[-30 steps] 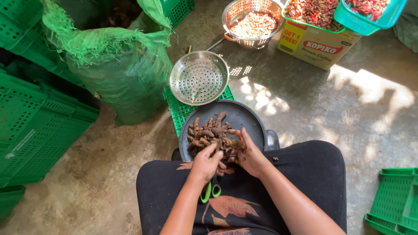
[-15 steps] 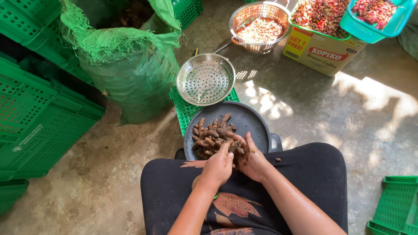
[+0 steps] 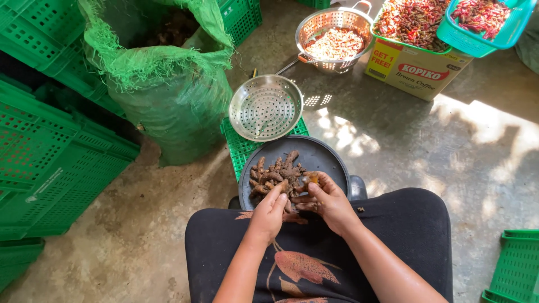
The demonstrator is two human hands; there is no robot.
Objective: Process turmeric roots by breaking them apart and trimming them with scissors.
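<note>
Both hands centre-frame: left hand (image 3: 269,213) & right hand (image 3: 328,203) grip closed on brown knobbly roots (image 3: 275,175), over round dark pan (image 3: 325,157) to catch bits.

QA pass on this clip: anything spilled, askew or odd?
Nothing stands out. Both hands, left and right, work brown roots in a dark round pan. The empty perforated steel tray sits level on a green crate; nothing spilled on the floor.
</note>
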